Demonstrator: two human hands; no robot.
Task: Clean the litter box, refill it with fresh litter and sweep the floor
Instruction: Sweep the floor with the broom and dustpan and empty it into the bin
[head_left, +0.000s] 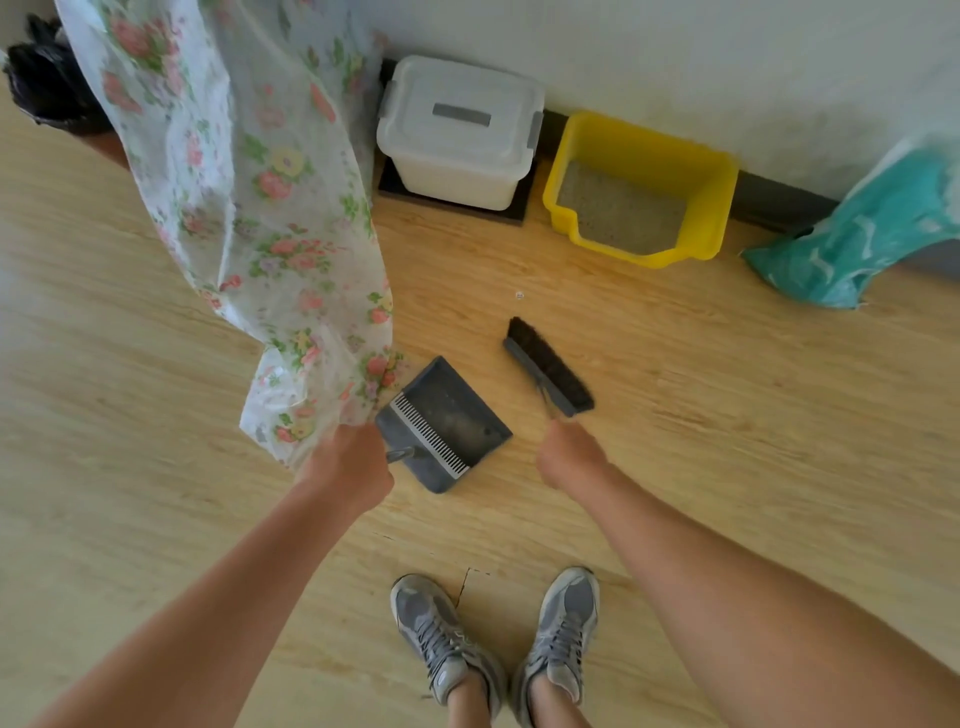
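Over the wooden floor (701, 415), the dustpan (449, 415) is clamped by its handle in the grip of the left hand (353, 467), the brush (550, 364) likewise by the right hand (569, 457), each lying just ahead of its fist.

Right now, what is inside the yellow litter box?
Grey granular litter covers the floor of the yellow litter box. Anything buried in it, and the strip behind the near wall, is hidden.

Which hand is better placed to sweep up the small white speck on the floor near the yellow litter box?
The right hand: it grips the broom, whose bristles lie close to the speck. The left hand holds the dustpan, farther from it.
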